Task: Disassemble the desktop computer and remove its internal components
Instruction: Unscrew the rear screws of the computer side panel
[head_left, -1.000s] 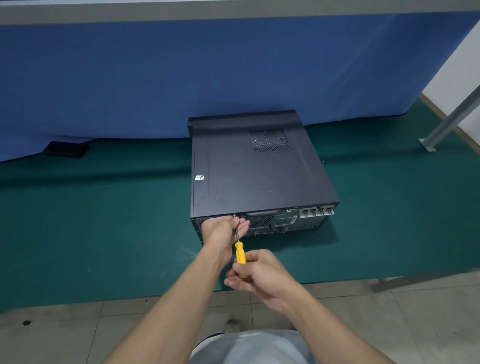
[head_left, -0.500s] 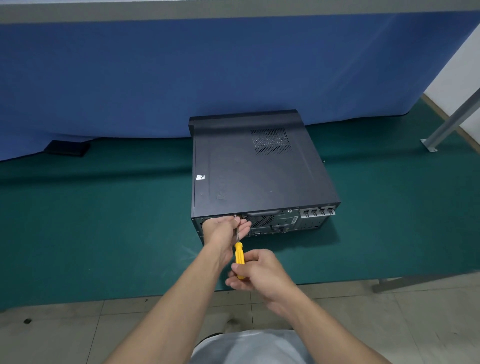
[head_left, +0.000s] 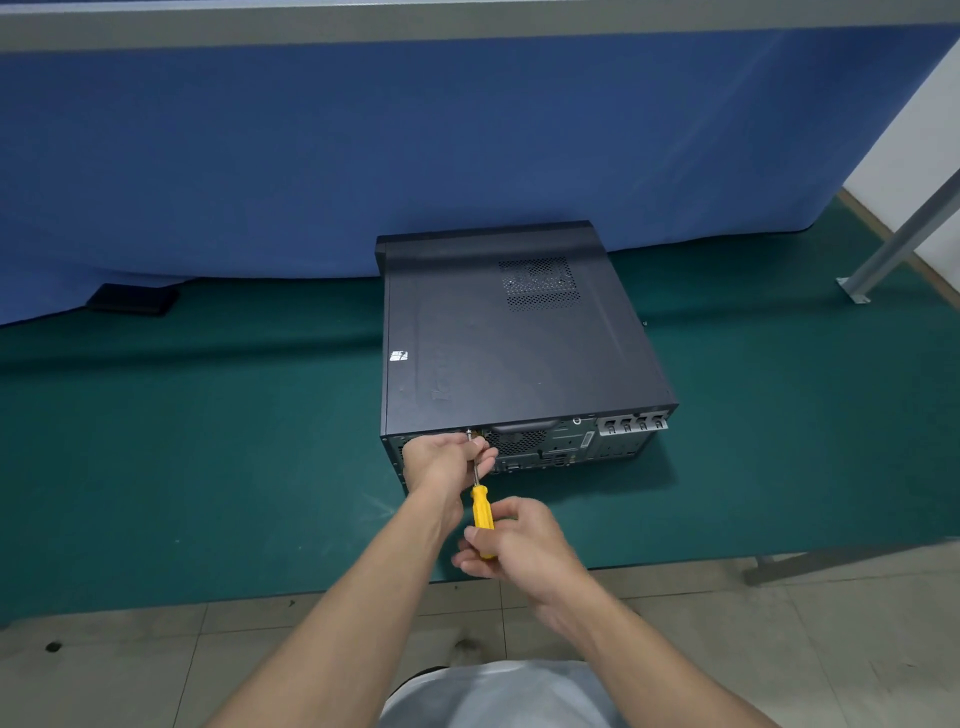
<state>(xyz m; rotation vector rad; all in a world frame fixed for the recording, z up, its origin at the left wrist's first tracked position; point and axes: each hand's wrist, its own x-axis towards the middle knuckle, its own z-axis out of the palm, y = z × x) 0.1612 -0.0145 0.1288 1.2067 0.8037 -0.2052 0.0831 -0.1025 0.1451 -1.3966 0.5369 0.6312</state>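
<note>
A black desktop computer case (head_left: 514, 338) lies flat on the green mat (head_left: 208, 441), its rear panel with ports and a fan grille facing me. A yellow-handled screwdriver (head_left: 481, 512) points its tip at a screw (head_left: 469, 431) on the upper left edge of the rear panel. My right hand (head_left: 511, 543) grips the yellow handle. My left hand (head_left: 449, 460) rests against the rear panel and pinches the metal shaft near the tip. The side cover is still on the case.
A blue cloth partition (head_left: 363, 156) stands just behind the case. A small black object (head_left: 132, 300) lies on the mat at the far left. A grey metal leg (head_left: 893, 244) slants at the right. Tiled floor (head_left: 156, 649) lies below the mat's front edge.
My right hand's fingers have shifted round the yellow handle, turning it slightly. The left hand and the case stay where they were.
</note>
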